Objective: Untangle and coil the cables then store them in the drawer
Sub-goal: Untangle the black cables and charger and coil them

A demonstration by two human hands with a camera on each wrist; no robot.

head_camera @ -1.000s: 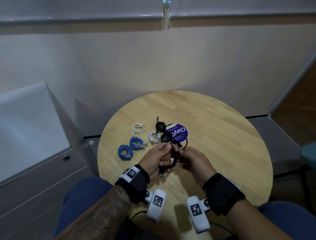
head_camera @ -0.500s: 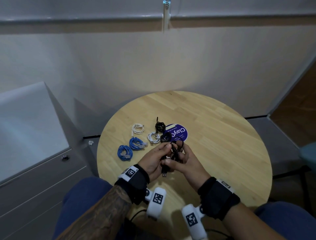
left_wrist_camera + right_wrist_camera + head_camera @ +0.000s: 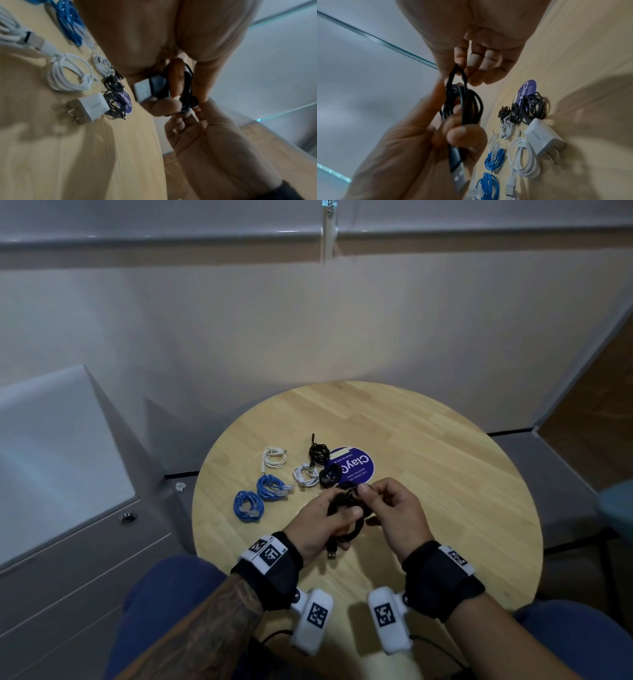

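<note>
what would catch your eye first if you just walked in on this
Both hands meet over the round wooden table: the left hand grips a coiled black USB cable, and the right hand pinches a loop of it. Behind them lie two bright blue coiled cables beside a purple round sticker.

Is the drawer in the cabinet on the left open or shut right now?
Shut. In the head view the drawer front sits flush with the cabinet face, no gap showing. The black cable is in both hands over the table.

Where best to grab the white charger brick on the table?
Pinch the white charger brick across its flat sides from above, at the body end. It lies flat on the table, prongs pointing away from the dark cable coils, which crowd its opposite end.
</note>
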